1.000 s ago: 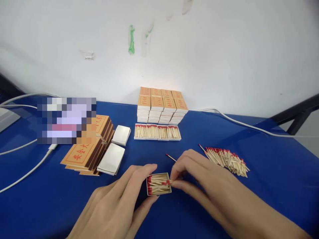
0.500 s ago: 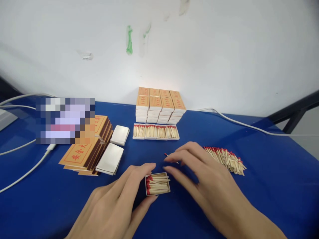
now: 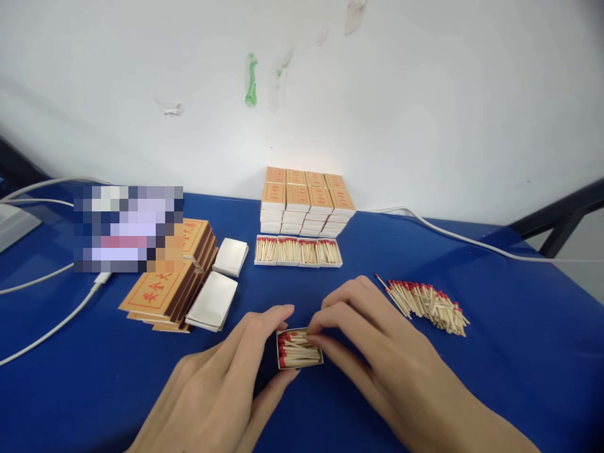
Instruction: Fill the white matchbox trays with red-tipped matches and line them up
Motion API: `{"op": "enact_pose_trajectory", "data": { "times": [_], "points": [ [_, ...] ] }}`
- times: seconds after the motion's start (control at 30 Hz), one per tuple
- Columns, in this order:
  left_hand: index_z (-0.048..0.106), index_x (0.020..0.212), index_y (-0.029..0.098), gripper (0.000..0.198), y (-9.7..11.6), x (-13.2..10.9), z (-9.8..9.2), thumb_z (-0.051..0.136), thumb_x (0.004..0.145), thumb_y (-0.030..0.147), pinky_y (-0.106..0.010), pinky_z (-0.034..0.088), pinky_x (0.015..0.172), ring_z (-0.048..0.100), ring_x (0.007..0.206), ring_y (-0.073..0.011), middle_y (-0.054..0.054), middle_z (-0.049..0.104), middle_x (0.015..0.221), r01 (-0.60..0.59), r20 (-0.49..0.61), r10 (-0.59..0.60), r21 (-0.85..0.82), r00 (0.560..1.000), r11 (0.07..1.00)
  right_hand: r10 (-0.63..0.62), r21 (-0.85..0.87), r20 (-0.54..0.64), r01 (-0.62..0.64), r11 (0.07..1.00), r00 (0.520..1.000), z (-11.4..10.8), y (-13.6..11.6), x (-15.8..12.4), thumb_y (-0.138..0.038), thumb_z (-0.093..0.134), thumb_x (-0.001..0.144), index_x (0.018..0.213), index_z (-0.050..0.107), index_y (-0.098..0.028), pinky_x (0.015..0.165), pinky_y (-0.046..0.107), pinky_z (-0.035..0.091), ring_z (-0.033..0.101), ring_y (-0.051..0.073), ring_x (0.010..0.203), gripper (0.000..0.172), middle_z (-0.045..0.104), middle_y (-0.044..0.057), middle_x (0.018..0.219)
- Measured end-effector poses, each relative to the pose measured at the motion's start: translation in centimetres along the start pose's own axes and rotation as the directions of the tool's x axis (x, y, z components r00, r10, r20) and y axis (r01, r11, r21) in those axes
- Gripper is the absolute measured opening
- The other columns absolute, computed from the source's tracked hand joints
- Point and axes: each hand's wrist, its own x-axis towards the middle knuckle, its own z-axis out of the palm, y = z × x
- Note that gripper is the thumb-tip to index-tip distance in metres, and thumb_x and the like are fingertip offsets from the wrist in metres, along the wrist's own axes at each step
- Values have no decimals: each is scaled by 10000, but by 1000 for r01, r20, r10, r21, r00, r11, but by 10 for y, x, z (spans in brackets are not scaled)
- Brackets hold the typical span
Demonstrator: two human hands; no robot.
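Two hands meet at near centre: the left hand (image 3: pixel 221 371) grips a small tray (image 3: pixel 304 365) of matches (image 3: pixel 296 356) by its far and near sides; the right hand (image 3: pixel 372 340) bunches its fingertips over the right end, holding what I cannot tell. The tray should be light and crushable, best held gently by its long sides. The blue surface (image 3: pixel 337 418) meets a marked white wall (image 3: pixel 425 107).

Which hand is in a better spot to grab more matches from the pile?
Probably the right hand: it's nearer the pile. The left hand is farther away and is holding the box by its left end.
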Motion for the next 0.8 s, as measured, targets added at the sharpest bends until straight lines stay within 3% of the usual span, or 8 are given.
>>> {"op": "enact_pose_trajectory", "data": {
  "times": [0.2, 0.33, 0.47, 0.6, 0.7, 0.8],
  "points": [
    [523, 1575, 295, 378, -1, 0, 1, 448, 1243, 461, -208, 419, 347, 495, 331, -111, 115, 574, 691, -4, 6, 4, -1, 1000, 1000, 98, 146, 21, -100, 984, 995, -5, -5, -1, -245, 692, 1134, 1201, 719, -262, 906, 280, 642, 718, 157, 1032, 74, 676, 49, 1210],
    [505, 1600, 270, 393, -1, 2, 0, 448, 1239, 415, -187, 442, 358, 501, 329, -120, 145, 451, 600, -18, 20, 19, -31, 1000, 999, 158, 161, 155, -183, 970, 975, -4, -4, -3, -321, 862, 1028, 1356, 690, -290, 960, 334, 668, 732, 195, 1117, 371, 669, 56, 1329],
    [483, 1625, 279, 482, 3, 2, -3, 544, 1155, 366, -204, 447, 349, 499, 345, -110, 105, 590, 707, 7, 13, -6, -23, 1000, 1000, 182, 189, 264, -236, 953, 947, -3, 1, -5, -252, 755, 1094, 1311, 692, -292, 960, 343, 661, 731, 182, 1085, 230, 654, 46, 1319],
    [426, 1686, 293, 714, 6, 1, -7, 662, 1014, 347, -218, 483, 372, 719, 561, -166, 19, 711, 891, 21, 37, -21, 9, 999, 1000, 223, 209, 260, -281, 937, 940, -7, 5, -6, -324, 700, 1138, 1368, 661, -355, 1002, 336, 637, 703, 177, 1145, 236, 619, 27, 1368],
    [452, 1656, 276, 670, 6, 4, -6, 639, 1014, 311, -195, 445, 350, 829, 768, -206, -39, 759, 1012, 7, 15, -7, -11, 1000, 1000, 233, 225, 318, -312, 923, 919, -8, 6, -6, -342, 694, 1142, 1407, 627, -374, 1071, 356, 620, 682, 184, 1216, 276, 594, 19, 1439],
    [465, 1634, 264, 619, 6, 7, -5, 613, 1035, 304, -178, 410, 332, 866, 909, -223, -76, 784, 1118, 2, -5, -3, -21, 1000, 1000, 230, 248, 342, -323, 913, 911, -8, 7, -4, -361, 636, 1173, 1353, 646, -372, 1067, 340, 612, 676, 172, 1204, 180, 599, 7, 1418]
  ]
}}
